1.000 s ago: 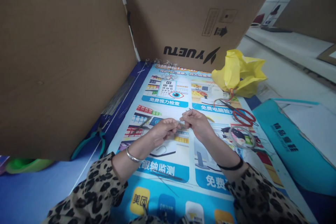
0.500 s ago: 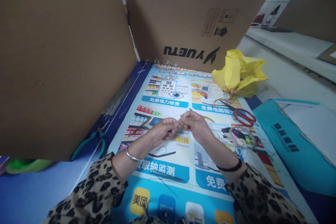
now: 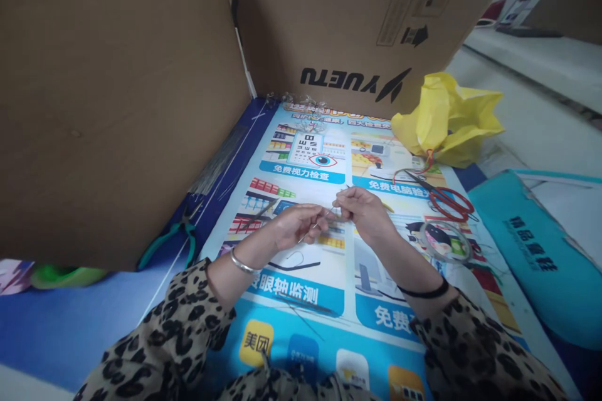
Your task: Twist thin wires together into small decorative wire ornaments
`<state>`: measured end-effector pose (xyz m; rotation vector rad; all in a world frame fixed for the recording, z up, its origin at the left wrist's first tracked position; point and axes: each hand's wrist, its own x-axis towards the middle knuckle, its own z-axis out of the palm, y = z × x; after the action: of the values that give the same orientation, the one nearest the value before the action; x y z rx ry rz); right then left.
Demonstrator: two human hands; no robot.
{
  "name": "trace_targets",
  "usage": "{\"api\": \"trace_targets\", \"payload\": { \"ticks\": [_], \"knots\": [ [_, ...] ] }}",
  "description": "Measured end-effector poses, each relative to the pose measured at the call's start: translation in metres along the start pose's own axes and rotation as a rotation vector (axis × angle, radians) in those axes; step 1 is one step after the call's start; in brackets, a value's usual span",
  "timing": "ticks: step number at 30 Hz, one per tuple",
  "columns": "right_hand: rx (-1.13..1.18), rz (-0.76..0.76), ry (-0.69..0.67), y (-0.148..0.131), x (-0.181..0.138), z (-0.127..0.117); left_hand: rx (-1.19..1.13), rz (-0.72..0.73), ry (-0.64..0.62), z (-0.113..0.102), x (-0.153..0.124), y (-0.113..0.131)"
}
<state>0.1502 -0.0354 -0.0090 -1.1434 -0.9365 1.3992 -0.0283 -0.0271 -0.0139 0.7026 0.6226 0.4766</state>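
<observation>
Both hands meet over the middle of the printed poster sheet (image 3: 348, 235). My right hand (image 3: 364, 210) pinches a thin metal wire (image 3: 324, 218) between thumb and fingertips. The wire slants down and left across the fingers of my left hand (image 3: 301, 225), which are curled around it. A small pale piece shows between the two hands, too small to make out. Loose dark wire lengths (image 3: 305, 307) lie on the poster closer to me, and a thin dark tool (image 3: 262, 213) rests left of my left hand.
Teal-handled pliers (image 3: 188, 229) and a bundle of wires (image 3: 214, 166) lie along the left cardboard wall (image 3: 117, 106). Twisted wire pieces (image 3: 310, 122) sit at the back. To the right are red-handled scissors (image 3: 451, 203), a tape roll (image 3: 426, 241), yellow crumpled paper (image 3: 437, 119) and a teal box (image 3: 527, 244).
My hands have drawn slightly apart, and the wire now runs visibly across my left fingers. My left hand's fingers have loosened from their tight pinch. The whole view has shifted a little.
</observation>
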Motion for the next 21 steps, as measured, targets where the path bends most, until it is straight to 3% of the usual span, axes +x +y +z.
{"api": "trace_targets", "payload": {
  "ticks": [7, 13, 16, 21],
  "knots": [
    [-0.009, -0.010, -0.019, 0.002, -0.001, 0.002, 0.036, 0.042, 0.027, 0.007, 0.001, -0.003],
    [-0.080, -0.024, -0.057, -0.001, -0.001, 0.001, 0.214, 0.163, 0.198, 0.014, -0.002, -0.006],
    [-0.389, -0.064, -0.093, -0.023, 0.000, -0.014, 0.295, 0.237, 0.272, 0.013, -0.001, -0.007],
    [-1.310, -0.257, -0.003, -0.074, -0.006, -0.058, 0.326, 0.232, 0.398, 0.010, 0.001, -0.002]
  ]
}}
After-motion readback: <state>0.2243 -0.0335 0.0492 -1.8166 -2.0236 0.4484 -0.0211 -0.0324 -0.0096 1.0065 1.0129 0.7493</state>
